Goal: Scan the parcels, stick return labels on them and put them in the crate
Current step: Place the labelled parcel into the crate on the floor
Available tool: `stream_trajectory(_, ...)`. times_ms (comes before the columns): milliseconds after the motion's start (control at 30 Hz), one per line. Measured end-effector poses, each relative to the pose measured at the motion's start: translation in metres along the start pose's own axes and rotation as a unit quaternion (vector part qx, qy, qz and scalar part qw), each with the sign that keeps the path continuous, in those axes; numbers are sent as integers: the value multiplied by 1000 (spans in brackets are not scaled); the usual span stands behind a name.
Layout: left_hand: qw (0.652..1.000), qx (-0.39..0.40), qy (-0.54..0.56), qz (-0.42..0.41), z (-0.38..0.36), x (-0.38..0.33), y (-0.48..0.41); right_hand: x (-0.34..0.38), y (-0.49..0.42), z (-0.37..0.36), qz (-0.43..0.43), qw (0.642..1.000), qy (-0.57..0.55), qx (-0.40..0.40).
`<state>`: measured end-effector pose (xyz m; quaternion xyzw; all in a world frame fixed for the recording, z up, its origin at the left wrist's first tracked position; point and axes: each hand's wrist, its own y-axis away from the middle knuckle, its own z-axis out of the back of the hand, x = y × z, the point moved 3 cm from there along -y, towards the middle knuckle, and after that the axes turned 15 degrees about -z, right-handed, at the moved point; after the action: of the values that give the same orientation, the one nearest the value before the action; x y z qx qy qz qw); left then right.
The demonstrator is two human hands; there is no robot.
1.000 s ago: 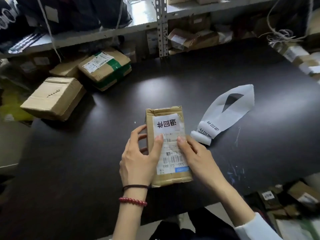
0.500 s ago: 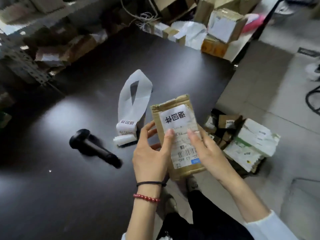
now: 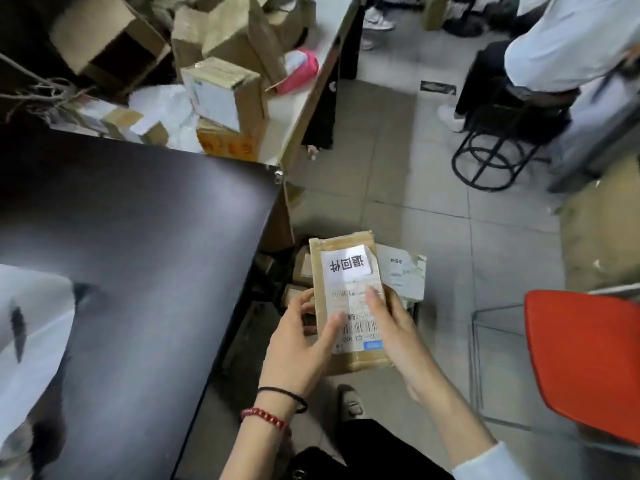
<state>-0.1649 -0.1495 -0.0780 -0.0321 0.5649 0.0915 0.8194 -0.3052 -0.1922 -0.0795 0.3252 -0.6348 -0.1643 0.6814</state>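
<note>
A small brown cardboard parcel (image 3: pixel 341 244) with a white return label (image 3: pixel 345 263) and a barcode label is held in both hands, off the right edge of the black table (image 3: pixel 138 220). My left hand (image 3: pixel 299 344) grips its left side with the thumb across the barcode label. My right hand (image 3: pixel 394 327) holds its right side with fingertips on the label. Just beyond and beneath the parcel lies a dark crate (image 3: pixel 277 271) on the floor with several labelled parcels (image 3: pixel 401 271) in it. The white label backing strip (image 3: pixel 31 323) lies at the table's left.
A red chair (image 3: pixel 585 358) stands at the right. A person (image 3: pixel 568 39) sits on a black stool (image 3: pixel 495 157) at the upper right. Stacked boxes (image 3: pixel 225 95) crowd a white bench behind the table. A flat cardboard sheet (image 3: pixel 602 230) lies on the tiled floor.
My view has swung right, from the table toward the floor. Both hands carried the labelled parcel off the table's right edge to above the crate. The scanner has left the view.
</note>
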Motion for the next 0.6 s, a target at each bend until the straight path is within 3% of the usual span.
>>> stream_trajectory(133, 1000, 1, -7, -7, -28, 5, -26, 9, -38, 24, -19, 999, -28, -18)
stream_trajectory(333, 999, 15, 8, 49, -38, 33, -82, 9, -102, 34, -74, 996, -29, -30)
stream_trajectory(600, 996, 30, -16, 84, -42, 123, -177, 6, -234, 8, -98, 992, 83, -9)
